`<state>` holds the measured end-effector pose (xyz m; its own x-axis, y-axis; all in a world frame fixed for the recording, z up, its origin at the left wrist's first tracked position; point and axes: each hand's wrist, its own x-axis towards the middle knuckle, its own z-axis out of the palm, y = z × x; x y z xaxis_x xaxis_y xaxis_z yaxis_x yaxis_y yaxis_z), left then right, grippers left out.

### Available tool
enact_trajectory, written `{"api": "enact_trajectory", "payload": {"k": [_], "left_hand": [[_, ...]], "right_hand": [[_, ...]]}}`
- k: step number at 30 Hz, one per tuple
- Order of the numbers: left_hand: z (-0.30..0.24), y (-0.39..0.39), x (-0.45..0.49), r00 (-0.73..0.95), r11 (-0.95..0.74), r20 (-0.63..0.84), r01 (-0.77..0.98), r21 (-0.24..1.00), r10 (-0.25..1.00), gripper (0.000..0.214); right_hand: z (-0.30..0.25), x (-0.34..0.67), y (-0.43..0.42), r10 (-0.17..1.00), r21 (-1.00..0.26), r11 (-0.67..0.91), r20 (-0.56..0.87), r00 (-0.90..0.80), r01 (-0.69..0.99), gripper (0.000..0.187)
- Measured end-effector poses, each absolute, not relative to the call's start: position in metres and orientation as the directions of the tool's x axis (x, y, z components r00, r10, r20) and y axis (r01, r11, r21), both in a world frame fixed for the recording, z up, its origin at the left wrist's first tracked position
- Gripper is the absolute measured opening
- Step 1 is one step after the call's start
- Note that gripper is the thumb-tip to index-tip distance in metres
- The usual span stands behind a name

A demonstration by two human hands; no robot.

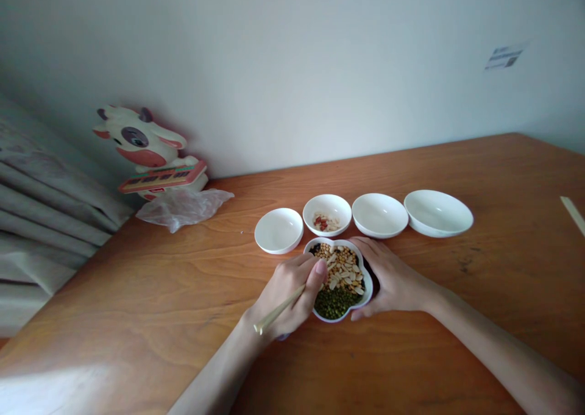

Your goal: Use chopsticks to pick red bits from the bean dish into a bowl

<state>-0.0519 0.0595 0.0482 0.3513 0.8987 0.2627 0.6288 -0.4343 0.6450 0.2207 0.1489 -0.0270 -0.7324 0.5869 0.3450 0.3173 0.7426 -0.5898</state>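
Head-cam view, looking down at wooden table (137, 323). L hand (287, 290) closed firmly round pale chopsticks (278, 308), sticks angled from lower left up through hand; tips hidden behind fingers, so contact w/ food not visible. R hand (393, 275) curved round right side of dish, partly closed & gripping it, R fingers (361, 247) over rim. Both hands touching or just beside dish.

Dish (336, 242): white, flower-shaped, on table btwn hands, just in front of bowls. Inside: round yellow beans (325, 251) at top left, pale flat seeds (342, 272) in centre, green mung beans (333, 303) at bottom, dark contents (371, 276) at right edge, too shaded to identify.

Row of 4 white bowls just beyond dish, from view-left: 1st bowl (278, 230); 2nd bowl (326, 205) holding red bits (319, 221) & pale seeds; 3rd bowl (379, 215); 4th bowl (437, 212), widest.

Far left of table: crumpled clear plastic bag (183, 209), cow toy (137, 141) just behind it by wall (292, 67). Grey curtain (41, 202) beyond table's left edge. Pale stick (573, 215) at right edge of view. Paper label (505, 56) on wall, upper right, text too small to read.
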Motion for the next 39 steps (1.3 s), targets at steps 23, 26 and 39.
{"api": "enact_trajectory", "payload": {"k": [23,26,39], "left_hand": [[0.0410,0.0618,-0.0469,0.390,-0.523,0.353,0.694,0.495,0.851,0.057],[0.0412,0.0625,-0.0470,0.431,-0.548,0.342,0.700,0.457,0.835,0.053],[0.0401,0.0607,-0.0488,0.366,-0.487,0.322,0.669,0.562,0.873,0.057]], "right_hand": [[-0.0342,0.2227,0.1504,0.589,-0.586,0.745,0.353,-0.727,0.320,0.138],[-0.0347,0.2227,0.1504,0.585,-0.578,0.750,0.351,-0.731,0.322,0.135],[-0.0308,0.2216,0.1500,0.589,-0.593,0.739,0.338,-0.734,0.320,0.133]]}}
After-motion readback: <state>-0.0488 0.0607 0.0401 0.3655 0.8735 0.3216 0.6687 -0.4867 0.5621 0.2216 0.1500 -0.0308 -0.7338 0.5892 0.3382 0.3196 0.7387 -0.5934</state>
